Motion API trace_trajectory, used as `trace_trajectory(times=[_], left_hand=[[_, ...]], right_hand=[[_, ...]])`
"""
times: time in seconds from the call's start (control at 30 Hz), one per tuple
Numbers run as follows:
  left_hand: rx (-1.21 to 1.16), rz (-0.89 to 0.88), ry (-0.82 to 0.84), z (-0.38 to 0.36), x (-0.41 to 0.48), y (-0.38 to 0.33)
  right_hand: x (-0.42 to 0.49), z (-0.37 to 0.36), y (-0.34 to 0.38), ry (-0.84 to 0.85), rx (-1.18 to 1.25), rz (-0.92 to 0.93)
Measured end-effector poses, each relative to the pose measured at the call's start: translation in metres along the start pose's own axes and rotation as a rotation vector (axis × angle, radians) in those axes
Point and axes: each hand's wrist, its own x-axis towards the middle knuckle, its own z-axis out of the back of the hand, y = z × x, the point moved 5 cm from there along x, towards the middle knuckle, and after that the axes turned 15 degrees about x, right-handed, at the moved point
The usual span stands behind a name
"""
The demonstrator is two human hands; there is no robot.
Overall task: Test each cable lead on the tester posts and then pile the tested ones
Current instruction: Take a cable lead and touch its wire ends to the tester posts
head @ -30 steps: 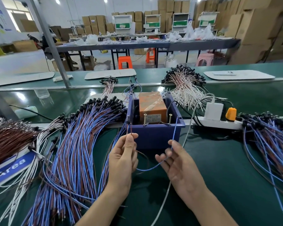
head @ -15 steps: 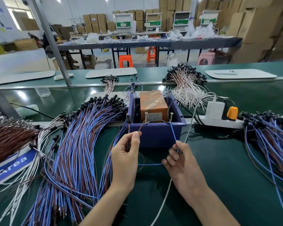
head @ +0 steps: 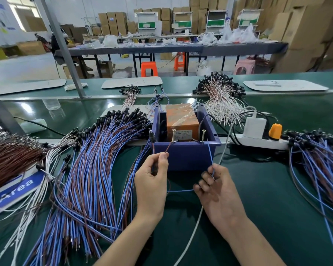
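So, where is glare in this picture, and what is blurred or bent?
Head view: lamp glare on the green belt at left; window blown out; cartons at right edge smeared; wide lens tilts the steel pole; left hand, right hand and screw posts sharp.

Two posts point(head: 173, 135) point(head: 203, 135), two hands point(head: 152, 181) point(head: 217, 191), one held lead point(head: 181, 190), one bin point(head: 185, 156).

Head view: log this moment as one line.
step: testing | left hand: pinches brown wire, tip at left post | right hand: pinches blue wire, tip near right post
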Motion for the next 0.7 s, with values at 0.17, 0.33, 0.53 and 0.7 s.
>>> trace_trajectory(times=[0.17, 0.33, 0.53, 0.7], left_hand=[[0.021, -0.010, -0.004, -0.0010, -0.0006, 0.0002], [0.033, -0.003, -0.012, -0.0023, 0.0001, 0.0005], [0.068, 0.001, -0.018, -0.0022, 0.0008, 0.0007], [0.064, -0.002, -0.011, -0.0023, 0.0006, 0.0006]], right_hand=[[-0.0011, -0.0009, 0.0003, 0.004, -0.012, 0.001], [-0.0015, -0.0019, -0.0003, 0.008, -0.026, 0.004], [-0.0016, -0.0034, -0.0011, 0.017, -0.036, 0.005], [-0.0008, -0.0027, -0.0015, 0.025, -0.051, 0.008]])
